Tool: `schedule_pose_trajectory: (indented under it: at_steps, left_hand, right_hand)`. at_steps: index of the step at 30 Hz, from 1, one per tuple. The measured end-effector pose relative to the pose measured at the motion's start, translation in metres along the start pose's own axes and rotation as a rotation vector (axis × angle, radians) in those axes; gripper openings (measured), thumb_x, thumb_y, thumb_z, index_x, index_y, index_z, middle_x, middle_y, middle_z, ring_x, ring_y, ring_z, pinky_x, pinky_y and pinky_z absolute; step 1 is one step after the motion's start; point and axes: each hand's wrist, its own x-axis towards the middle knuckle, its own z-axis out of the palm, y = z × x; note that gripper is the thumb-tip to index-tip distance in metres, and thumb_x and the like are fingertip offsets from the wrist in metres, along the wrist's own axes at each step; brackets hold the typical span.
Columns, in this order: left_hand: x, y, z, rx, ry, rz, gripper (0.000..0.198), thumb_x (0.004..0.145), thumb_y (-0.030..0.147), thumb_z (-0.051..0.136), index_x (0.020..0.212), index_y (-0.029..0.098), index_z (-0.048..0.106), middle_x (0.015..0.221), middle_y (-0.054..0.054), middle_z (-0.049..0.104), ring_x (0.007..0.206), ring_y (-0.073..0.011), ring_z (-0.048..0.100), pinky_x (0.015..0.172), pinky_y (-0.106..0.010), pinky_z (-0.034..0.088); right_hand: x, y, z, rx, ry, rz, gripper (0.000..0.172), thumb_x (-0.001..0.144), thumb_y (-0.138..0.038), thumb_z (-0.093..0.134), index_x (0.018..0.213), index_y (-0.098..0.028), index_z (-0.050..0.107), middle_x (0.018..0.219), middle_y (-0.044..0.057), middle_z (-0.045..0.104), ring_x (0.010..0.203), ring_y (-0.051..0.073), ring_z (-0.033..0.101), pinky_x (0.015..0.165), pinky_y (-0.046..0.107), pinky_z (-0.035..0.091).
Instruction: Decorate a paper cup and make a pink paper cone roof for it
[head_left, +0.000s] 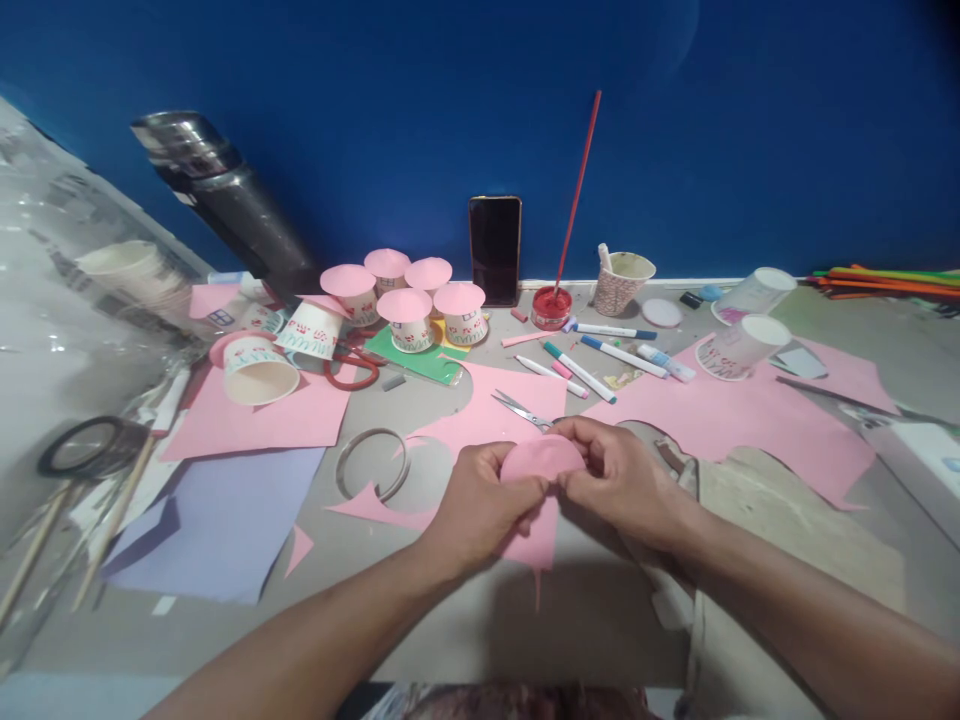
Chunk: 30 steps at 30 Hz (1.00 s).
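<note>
Cluttered grey worktop [585, 610], blue wall [375, 100] behind. My left hand [480, 505] and right hand [626, 480] pinch a pink paper disc [541, 458] between closed fingers; it is round, face tilted up.

Grey table [465, 620]. Phone [495, 250] stands upright at the back edge.
- Left of phone: pink-roofed paper cups [409, 318].
- Just right: red paint pot [551, 308], patterned cup [622, 282].
- Right-front: markers [611, 352].
- In front: pink sheet [517, 385].
- Front-left: metal ring [373, 462], lilac sheet [217, 510].
</note>
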Motion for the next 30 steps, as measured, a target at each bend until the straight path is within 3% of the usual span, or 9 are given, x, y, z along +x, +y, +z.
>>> schedule_pose_trajectory:
  at_steps: [4,6,11,18,21,25,30]
  left_hand:
    - [0.002,0.001,-0.002,-0.086,-0.011,0.009,0.012,0.064,0.025,0.067,0.061,0.015,0.061,0.045,0.0,0.058,0.042,-0.0102,0.048,0.047,-0.023,0.043]
    - [0.002,0.001,-0.003,-0.094,-0.013,0.03,0.013,0.067,0.026,0.068,0.064,0.015,0.062,0.046,0.0,0.059,0.043,-0.0106,0.051,0.048,-0.023,0.045]
    - [0.002,0.0,-0.003,-0.068,0.013,0.058,0.017,0.07,0.028,0.073,0.066,0.014,0.064,0.048,0.0,0.06,0.043,-0.011,0.052,0.048,-0.024,0.047]
    - [0.003,0.0,-0.007,-0.147,-0.027,0.034,0.021,0.072,0.031,0.076,0.068,0.015,0.063,0.048,0.0,0.061,0.04,-0.0115,0.054,0.045,-0.024,0.045]
    - [0.003,0.001,-0.007,-0.186,-0.054,0.014,0.022,0.071,0.031,0.076,0.069,0.014,0.063,0.048,0.0,0.06,0.039,-0.0113,0.053,0.044,-0.023,0.044]
    - [0.002,0.004,-0.007,-0.174,-0.033,0.018,0.021,0.071,0.03,0.076,0.069,0.015,0.062,0.048,0.001,0.06,0.039,-0.0102,0.054,0.043,-0.02,0.039]
    - [0.002,0.004,-0.007,-0.157,-0.006,0.022,0.021,0.072,0.031,0.075,0.071,0.016,0.06,0.049,0.001,0.06,0.04,-0.0102,0.053,0.042,-0.02,0.039]
  right_hand:
    - [0.001,0.001,-0.007,-0.035,0.132,-0.082,0.04,0.07,-0.021,0.063,0.11,-0.019,0.064,0.089,0.001,0.069,0.068,0.013,0.059,0.058,0.023,0.045]
    - [0.001,0.002,-0.009,-0.152,0.2,-0.172,0.031,0.072,-0.02,0.064,0.104,-0.021,0.066,0.09,0.001,0.069,0.066,0.012,0.057,0.06,0.024,0.047]
    - [0.004,0.007,-0.011,-0.325,0.227,-0.337,0.016,0.08,-0.017,0.064,0.095,-0.022,0.067,0.094,0.001,0.071,0.069,0.014,0.06,0.065,0.027,0.05]
    - [0.01,0.019,-0.012,-0.361,0.258,-0.589,0.013,0.09,-0.015,0.063,0.098,-0.023,0.067,0.105,0.008,0.074,0.1,0.023,0.068,0.073,0.032,0.055]
    - [0.01,0.02,-0.012,-0.377,0.252,-0.586,0.012,0.089,-0.014,0.064,0.096,-0.023,0.067,0.104,0.008,0.074,0.097,0.022,0.068,0.075,0.033,0.055]
    - [0.01,0.02,-0.012,-0.352,0.277,-0.467,0.013,0.086,-0.019,0.067,0.098,-0.022,0.068,0.107,0.007,0.075,0.085,0.019,0.068,0.071,0.032,0.054]
    - [0.01,0.018,-0.013,-0.306,0.264,-0.364,0.011,0.084,-0.023,0.069,0.095,-0.022,0.069,0.104,0.006,0.076,0.084,0.019,0.067,0.071,0.032,0.053]
